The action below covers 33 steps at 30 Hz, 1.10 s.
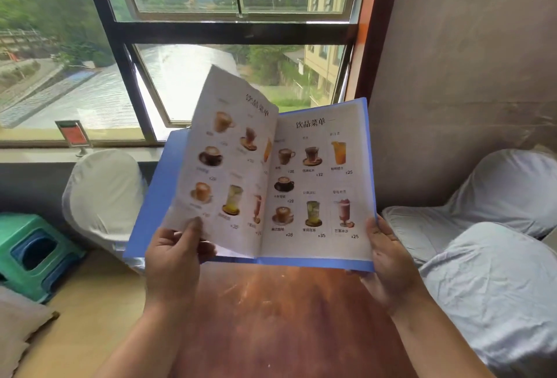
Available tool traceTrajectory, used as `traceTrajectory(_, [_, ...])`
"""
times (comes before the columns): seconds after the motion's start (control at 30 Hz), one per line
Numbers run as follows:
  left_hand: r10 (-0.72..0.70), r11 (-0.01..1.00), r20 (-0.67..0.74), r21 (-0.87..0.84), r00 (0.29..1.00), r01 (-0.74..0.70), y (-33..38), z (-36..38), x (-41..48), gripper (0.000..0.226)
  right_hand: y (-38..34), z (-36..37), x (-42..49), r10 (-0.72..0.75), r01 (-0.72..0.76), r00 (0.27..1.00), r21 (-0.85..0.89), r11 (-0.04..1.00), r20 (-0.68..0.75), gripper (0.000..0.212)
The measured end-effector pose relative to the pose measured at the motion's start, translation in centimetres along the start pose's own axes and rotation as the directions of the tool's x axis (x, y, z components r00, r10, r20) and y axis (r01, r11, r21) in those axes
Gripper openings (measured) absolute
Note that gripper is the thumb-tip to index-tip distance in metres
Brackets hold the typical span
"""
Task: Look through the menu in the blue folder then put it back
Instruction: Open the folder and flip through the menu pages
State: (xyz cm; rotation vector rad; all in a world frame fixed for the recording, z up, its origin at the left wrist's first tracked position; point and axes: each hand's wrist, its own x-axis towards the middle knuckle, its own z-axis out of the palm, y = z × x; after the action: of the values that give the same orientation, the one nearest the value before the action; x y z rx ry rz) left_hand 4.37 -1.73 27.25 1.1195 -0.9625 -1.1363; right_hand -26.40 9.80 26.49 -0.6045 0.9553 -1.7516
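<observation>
Both bare forearms reach up over the reddish wooden table, and the blue folder is held open in the air above it, in front of the window. Left hand pinches the lower corner of a lifted menu page, thumb on top. Right hand cradles the folder's right edge, thumb lying along the right-hand page.

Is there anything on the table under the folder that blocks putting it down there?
Nothing visible does. The table below the folder shows bare wood. Left hand holds a page, right hand the folder's edge. The part hidden behind the folder cannot be judged.
</observation>
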Motion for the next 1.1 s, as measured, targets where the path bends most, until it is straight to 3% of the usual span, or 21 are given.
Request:
traceTrajectory(0.2, [-0.121,0.992,-0.122,0.032,0.985,0.126,-2.1,-2.0,1.6,0.024,0.0,0.0,0.0,0.016,-0.013,0.996,0.037,0.999,-0.087,0.039])
traceTrajectory(0.57, [-0.162,0.980,-0.156,0.093,0.974,0.177,-3.7,-2.3,1.4,0.027,-0.1,0.4,-0.3,0.038,-0.032,0.995,0.066,0.997,-0.092,0.037])
traceTrajectory(0.7, [-0.129,0.932,-0.150,0.321,0.980,0.172,-3.4,-2.5,0.9,0.048,-0.1,0.3,-0.4,0.024,-0.019,0.996,0.057,0.998,-0.087,0.038])
traceTrajectory(0.8, [-0.300,0.833,-0.112,0.454,0.947,0.317,-3.3,-2.6,0.2,0.075,-0.3,0.4,-0.4,0.008,-0.004,0.997,0.044,0.999,-0.081,0.036])
traceTrajectory(0.87, [-0.472,0.828,-0.034,0.325,0.881,0.456,-3.5,-2.2,-0.5,0.080,-0.3,0.5,-0.5,0.002,-0.001,0.996,0.018,1.000,-0.084,0.035])
traceTrajectory(0.93, [-0.532,0.845,0.095,0.123,0.842,0.520,-3.7,-1.7,-1.1,0.075,-0.2,0.6,-0.6,0.015,-0.013,0.997,0.023,1.000,-0.082,0.035])
traceTrajectory(1.0, [-0.493,0.860,0.173,-0.048,0.853,0.508,-3.6,-1.6,-1.3,0.073,-0.2,1.0,-0.8,0.033,-0.030,0.997,0.040,0.999,-0.075,0.035])
traceTrajectory(1.1, [-0.412,0.894,0.175,-0.114,0.894,0.434,-3.3,-1.6,-1.3,0.069,0.0,1.1,-0.9,0.043,-0.039,0.997,0.060,0.997,-0.058,0.035])
